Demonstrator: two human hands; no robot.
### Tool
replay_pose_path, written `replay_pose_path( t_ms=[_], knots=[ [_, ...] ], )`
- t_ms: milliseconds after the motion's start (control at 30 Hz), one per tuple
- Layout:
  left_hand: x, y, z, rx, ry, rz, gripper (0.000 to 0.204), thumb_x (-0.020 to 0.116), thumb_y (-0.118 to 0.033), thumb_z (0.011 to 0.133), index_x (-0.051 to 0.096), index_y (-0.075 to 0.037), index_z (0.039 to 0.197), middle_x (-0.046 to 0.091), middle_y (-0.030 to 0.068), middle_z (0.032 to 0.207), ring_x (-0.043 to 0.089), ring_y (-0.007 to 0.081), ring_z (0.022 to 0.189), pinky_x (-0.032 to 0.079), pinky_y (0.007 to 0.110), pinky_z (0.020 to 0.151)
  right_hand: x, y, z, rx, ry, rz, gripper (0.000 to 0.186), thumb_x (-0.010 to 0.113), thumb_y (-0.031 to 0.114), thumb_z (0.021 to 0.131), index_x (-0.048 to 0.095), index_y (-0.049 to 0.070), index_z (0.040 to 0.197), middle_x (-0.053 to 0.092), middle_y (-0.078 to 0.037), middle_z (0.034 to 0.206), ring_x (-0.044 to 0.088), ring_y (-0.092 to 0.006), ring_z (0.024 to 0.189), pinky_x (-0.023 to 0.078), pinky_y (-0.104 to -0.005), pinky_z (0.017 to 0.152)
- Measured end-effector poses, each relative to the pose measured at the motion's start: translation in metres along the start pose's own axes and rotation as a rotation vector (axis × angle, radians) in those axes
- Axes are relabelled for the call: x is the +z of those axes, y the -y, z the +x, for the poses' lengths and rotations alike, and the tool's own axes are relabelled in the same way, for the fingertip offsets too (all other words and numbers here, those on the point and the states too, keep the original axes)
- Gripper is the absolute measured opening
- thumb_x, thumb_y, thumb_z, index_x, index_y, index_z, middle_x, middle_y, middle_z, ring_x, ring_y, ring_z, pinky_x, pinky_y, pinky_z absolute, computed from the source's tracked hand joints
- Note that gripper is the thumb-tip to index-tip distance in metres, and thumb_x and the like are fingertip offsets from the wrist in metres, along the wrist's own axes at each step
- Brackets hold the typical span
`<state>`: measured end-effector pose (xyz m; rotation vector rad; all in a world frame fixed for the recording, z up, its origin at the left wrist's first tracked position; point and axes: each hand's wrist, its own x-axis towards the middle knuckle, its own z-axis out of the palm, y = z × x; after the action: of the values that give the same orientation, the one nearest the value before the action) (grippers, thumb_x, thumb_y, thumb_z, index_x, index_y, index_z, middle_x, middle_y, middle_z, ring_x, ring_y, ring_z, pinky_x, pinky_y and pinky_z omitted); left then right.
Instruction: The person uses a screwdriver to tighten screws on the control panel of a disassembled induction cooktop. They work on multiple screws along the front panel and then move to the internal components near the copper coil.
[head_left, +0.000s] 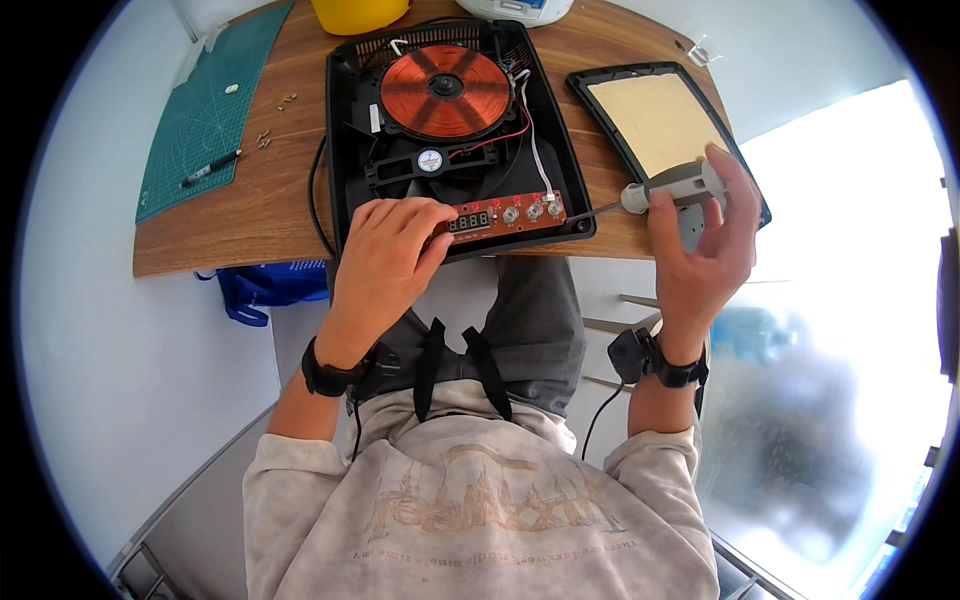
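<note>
An opened induction cooker base (585,222) lies on the table in front of me, its round copper coil (445,91) exposed at the far end. Along its near edge sits a brown control circuit board (487,232) with a digit display and several round buttons. My left hand (395,240) has thumb and fingers closed on the board's left end. In my right hand (700,230) is a screwdriver with a grey handle (686,187), gripped between thumb and fingers. Its shaft points left, and the tip reaches the board's right end; exact contact there is hard to tell.
A black-framed panel (660,125) with a beige sheet lies to the right. On the left are a green cutting mat (205,135), a pen (211,168) and several small screws (264,138). A yellow container (360,12) stands at the back. Red and white wires (535,135) cross the base.
</note>
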<state>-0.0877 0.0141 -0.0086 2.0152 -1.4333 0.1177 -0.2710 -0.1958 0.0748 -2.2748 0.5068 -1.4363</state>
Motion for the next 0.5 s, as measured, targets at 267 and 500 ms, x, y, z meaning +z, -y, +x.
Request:
replay_pose_path(
  t_ms=[267, 500],
  knots=[
    [0.000, 0.001, 0.000, 0.001, 0.006, 0.012, 0.023, 0.071, -0.012, 0.090, 0.066, -0.010, 0.113, 0.069, 0.0045, 0.111, 0.063, 0.0259, 0.105, 0.044, 0.041, 0.099, 0.007, 0.001, 0.016, 0.004, 0.012, -0.027, 0.036, 0.083, 0.004, 0.083, 0.073, 0.005, 0.118, 0.067, -0.008, 0.108, 0.067, -0.0182, 0.094, 0.058, -0.0314, 0.082],
    [0.003, 0.001, 0.000, 0.017, -0.034, 0.011, 0.023, 0.072, -0.013, 0.090, 0.066, -0.012, 0.112, 0.068, 0.0028, 0.108, 0.063, 0.0241, 0.101, 0.044, 0.040, 0.098, 0.016, 0.007, 0.023, 0.121, 0.116, 0.172, 0.041, 0.074, -0.003, 0.084, 0.070, 0.004, 0.124, 0.070, -0.011, 0.116, 0.071, -0.0201, 0.103, 0.060, -0.0363, 0.095]
  ],
)
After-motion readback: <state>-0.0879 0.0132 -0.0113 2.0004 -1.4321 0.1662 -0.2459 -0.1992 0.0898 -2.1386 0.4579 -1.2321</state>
